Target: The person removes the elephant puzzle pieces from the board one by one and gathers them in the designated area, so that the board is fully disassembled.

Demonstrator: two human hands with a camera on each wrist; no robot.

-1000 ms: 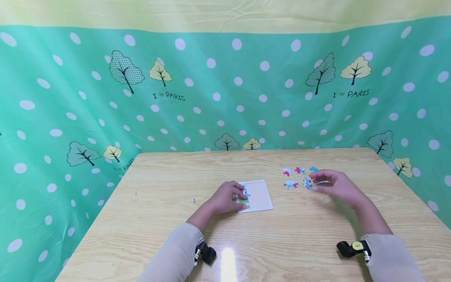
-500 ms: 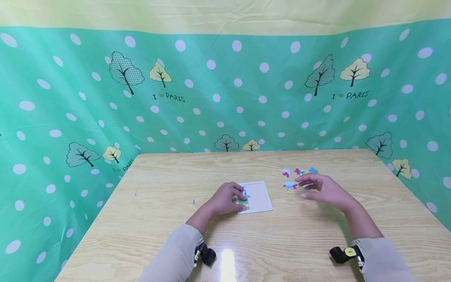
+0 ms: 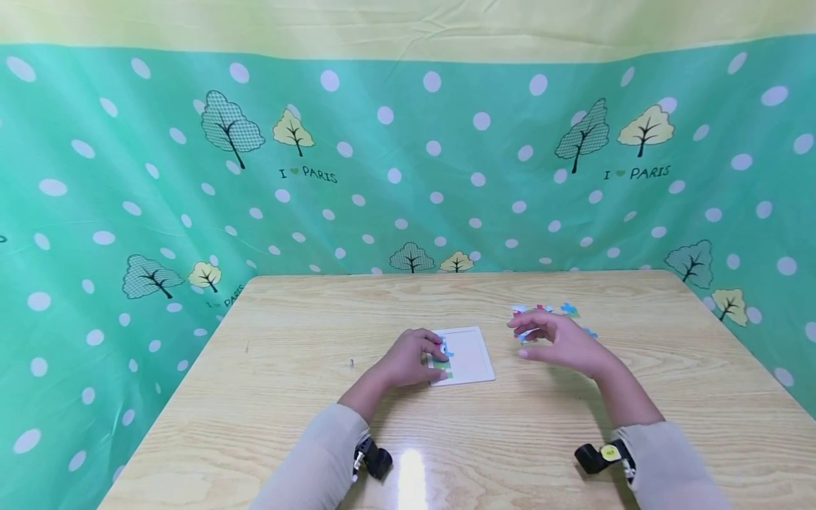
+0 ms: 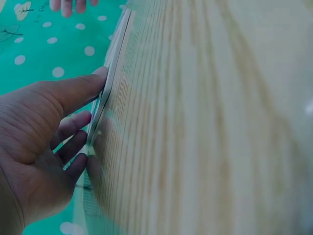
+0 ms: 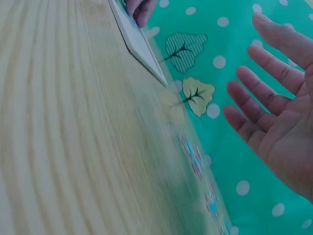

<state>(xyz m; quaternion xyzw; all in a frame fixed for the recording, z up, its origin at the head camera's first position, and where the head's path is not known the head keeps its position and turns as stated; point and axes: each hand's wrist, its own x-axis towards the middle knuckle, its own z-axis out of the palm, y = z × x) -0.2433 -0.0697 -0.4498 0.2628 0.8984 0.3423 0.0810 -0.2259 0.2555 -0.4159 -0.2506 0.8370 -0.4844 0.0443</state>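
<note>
Nearest, light sleeves (image 3: 312,460), black wrist cameras (image 3: 377,462) strapped at both cuffs, bright glare on the wood-grain surface (image 3: 510,446); left hand (image 3: 410,360): grip pinching the white puzzle frame (image 3: 470,360) at its left side, thumb at the near edge, fingers curled at the left edge and over the picture; right hand (image 3: 564,346): grip spread, thumb well apart from the fingers, fingers slightly bent and separate in the right wrist view, holding nothing, hanging over the loose pieces

Frame lies flat on the surface, mid-table, square, raised rim, left of the right hand; fitted pieces (image 3: 441,365) along its left side, green low down, blue and pink with an eye higher up, partly under the left fingers; rest of the inside bare white

Small grey bit (image 3: 351,363) on the surface left of the left hand

Loose ones right of the frame: light-blue piece (image 3: 523,339) mostly behind the right fingers, blue piece (image 3: 591,332) peeking past the right wrist; farther back a row, white-and-pink piece (image 3: 518,309), red piece (image 3: 543,308), both partly covered, then blue-green piece (image 3: 569,309), fully visible

Farthest, green curtain (image 3: 382,212), white dots, printed trees, pale yellow top band
</note>
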